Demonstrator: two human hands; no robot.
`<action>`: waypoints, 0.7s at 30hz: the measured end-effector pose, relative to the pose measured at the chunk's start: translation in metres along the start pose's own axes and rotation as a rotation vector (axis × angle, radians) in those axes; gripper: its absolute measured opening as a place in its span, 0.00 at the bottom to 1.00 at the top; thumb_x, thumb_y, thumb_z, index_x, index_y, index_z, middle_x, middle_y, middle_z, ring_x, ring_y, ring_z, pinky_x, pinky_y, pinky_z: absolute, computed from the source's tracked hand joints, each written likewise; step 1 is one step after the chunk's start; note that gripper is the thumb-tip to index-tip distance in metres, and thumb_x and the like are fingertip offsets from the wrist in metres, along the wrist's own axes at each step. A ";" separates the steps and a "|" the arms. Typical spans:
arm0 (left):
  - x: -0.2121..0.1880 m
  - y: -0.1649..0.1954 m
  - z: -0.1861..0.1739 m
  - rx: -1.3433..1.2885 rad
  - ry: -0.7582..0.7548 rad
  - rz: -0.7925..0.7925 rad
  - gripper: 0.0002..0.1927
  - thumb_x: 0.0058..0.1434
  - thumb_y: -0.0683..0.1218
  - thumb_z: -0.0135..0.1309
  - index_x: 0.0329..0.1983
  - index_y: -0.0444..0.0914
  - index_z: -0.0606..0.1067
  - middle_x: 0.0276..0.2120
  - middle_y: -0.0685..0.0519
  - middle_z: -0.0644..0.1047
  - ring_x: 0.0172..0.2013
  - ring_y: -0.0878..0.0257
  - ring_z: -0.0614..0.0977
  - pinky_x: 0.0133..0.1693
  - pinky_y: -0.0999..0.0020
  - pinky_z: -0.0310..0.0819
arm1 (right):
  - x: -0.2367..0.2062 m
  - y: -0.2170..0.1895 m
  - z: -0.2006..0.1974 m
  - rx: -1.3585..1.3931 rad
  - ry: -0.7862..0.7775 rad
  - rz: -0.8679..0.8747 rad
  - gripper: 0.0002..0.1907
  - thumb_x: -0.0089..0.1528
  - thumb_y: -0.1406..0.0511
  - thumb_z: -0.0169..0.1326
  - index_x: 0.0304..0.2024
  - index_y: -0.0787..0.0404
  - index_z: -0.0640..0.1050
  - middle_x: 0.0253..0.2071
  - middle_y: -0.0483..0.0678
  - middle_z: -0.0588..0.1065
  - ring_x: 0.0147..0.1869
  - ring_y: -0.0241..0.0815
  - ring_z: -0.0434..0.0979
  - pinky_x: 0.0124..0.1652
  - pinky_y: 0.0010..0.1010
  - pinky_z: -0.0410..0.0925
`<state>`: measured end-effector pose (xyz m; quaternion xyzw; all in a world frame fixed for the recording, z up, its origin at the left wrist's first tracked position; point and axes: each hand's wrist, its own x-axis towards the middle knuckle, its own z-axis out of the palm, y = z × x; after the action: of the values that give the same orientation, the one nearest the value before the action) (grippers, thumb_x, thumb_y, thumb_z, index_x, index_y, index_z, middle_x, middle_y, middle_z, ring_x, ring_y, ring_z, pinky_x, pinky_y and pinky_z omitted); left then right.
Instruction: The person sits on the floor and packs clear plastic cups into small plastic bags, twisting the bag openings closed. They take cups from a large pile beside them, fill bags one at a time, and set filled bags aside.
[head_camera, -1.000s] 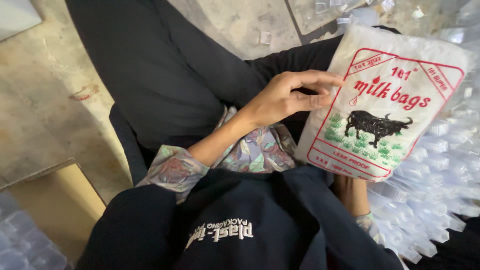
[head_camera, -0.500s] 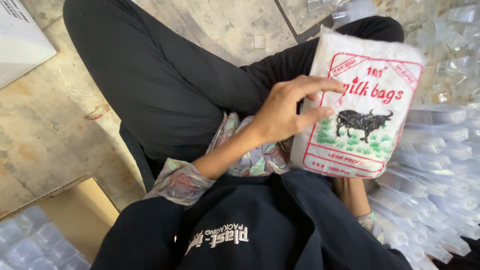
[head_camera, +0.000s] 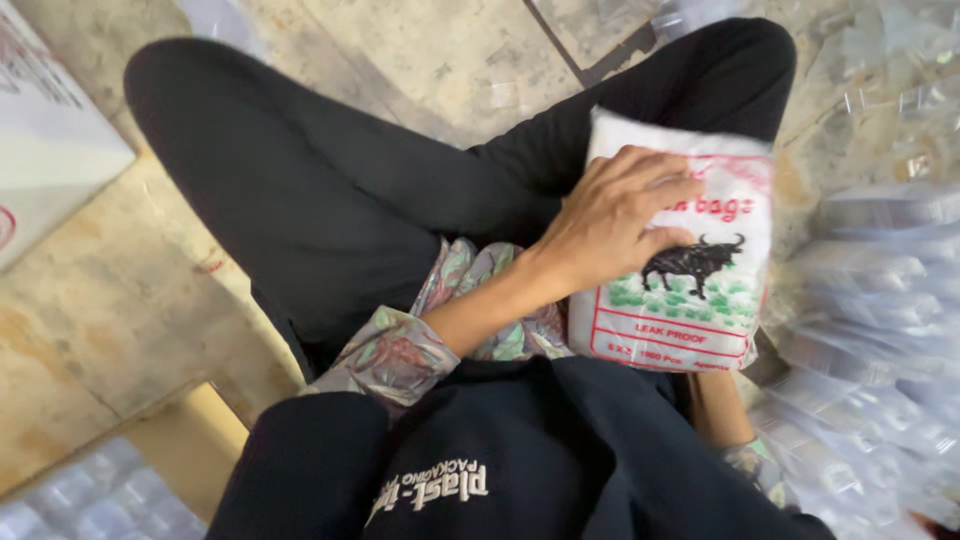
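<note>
A white plastic packet (head_camera: 690, 320) with a red border and a black bull picture rests against my crossed legs in black trousers (head_camera: 330, 190). My left hand (head_camera: 610, 220) lies palm-down across the packet's upper half, its fingers spread over the print and gripping it. My right forearm (head_camera: 715, 405) reaches up under the packet's lower edge. The right hand itself is hidden behind the packet and seems to hold it from below. A floral sleeve (head_camera: 400, 345) covers my left arm, above a dark apron (head_camera: 520, 450).
Rows of stacked clear plastic bags (head_camera: 880, 300) fill the right side. More clear bags (head_camera: 80, 495) lie at the lower left beside a yellowish board (head_camera: 190, 440). A white carton (head_camera: 50, 150) stands at the upper left on the stained concrete floor (head_camera: 120, 300).
The packet has come down closer to my lap. My left hand has slid from the packet's left edge onto its face, covering part of the print.
</note>
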<state>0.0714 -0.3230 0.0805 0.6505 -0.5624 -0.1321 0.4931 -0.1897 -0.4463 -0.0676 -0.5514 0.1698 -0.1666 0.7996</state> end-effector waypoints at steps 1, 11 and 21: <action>0.000 -0.004 0.003 0.006 -0.011 -0.016 0.21 0.60 0.51 0.63 0.55 0.42 0.79 0.56 0.51 0.77 0.58 0.52 0.74 0.60 0.56 0.69 | -0.004 0.004 -0.004 -0.019 -0.001 0.003 0.11 0.69 0.67 0.51 0.53 0.64 0.75 0.50 0.56 0.79 0.49 0.47 0.80 0.52 0.36 0.71; 0.013 -0.041 0.006 0.023 -0.125 -0.068 0.09 0.58 0.42 0.60 0.42 0.45 0.81 0.45 0.54 0.78 0.46 0.54 0.79 0.47 0.60 0.75 | 0.018 -0.086 0.021 -0.796 -0.179 -0.028 0.14 0.68 0.66 0.49 0.54 0.64 0.75 0.49 0.57 0.80 0.49 0.50 0.82 0.52 0.39 0.73; -0.004 -0.029 -0.012 -0.349 -0.340 -0.097 0.02 0.75 0.33 0.50 0.46 0.29 0.73 0.48 0.45 0.81 0.39 0.63 0.79 0.42 0.72 0.74 | -0.095 -0.222 0.069 -1.200 0.266 0.504 0.21 0.66 0.60 0.55 0.61 0.59 0.74 0.50 0.54 0.80 0.49 0.53 0.81 0.47 0.39 0.72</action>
<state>0.0961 -0.3167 0.0617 0.5502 -0.5738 -0.3583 0.4895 -0.2600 -0.4215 0.1717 -0.8192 0.4540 0.0823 0.3407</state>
